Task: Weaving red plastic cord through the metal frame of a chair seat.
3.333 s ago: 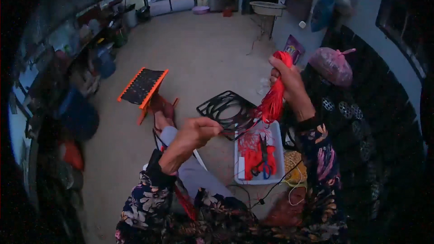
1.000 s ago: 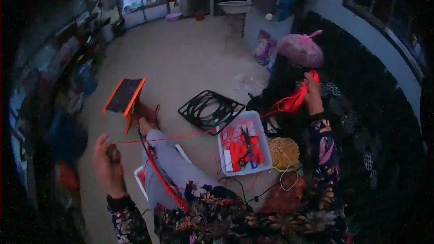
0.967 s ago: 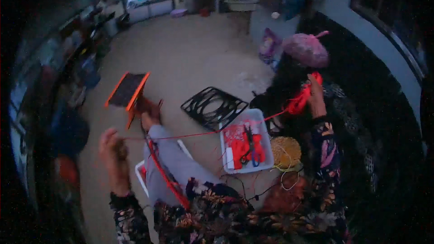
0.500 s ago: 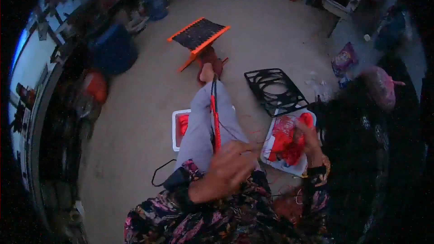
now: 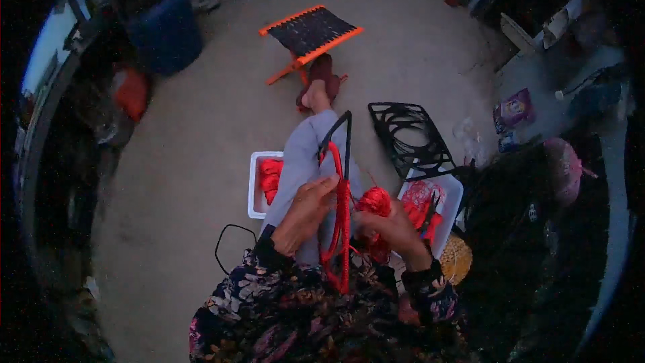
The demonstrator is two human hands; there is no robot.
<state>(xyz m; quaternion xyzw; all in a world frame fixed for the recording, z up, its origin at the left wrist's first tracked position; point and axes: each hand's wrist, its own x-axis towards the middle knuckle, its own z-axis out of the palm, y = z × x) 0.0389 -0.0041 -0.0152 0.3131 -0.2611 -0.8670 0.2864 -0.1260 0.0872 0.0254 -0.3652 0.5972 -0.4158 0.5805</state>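
Note:
I sit on the floor with one leg stretched out. A black frame (image 5: 340,136) partly wrapped in red cord (image 5: 340,228) stands along my leg. My left hand (image 5: 306,210) grips the wrapped side of the frame. My right hand (image 5: 395,227) holds a ball of red cord (image 5: 373,203) just right of the frame, close to the left hand. The cord runs from the ball to the frame.
A white tray (image 5: 255,188) with red cord lies left of my leg, another white tray (image 5: 449,196) with red items to the right. A black lattice frame (image 5: 410,140), an orange-edged folding stool (image 5: 310,31), a yellow cord ball (image 5: 458,259) and a blue tub (image 5: 165,33) are around.
My arms were spread wide, pulling a red cord taut. They have come together over my lap at the frame, and my view has tilted down onto my leg.

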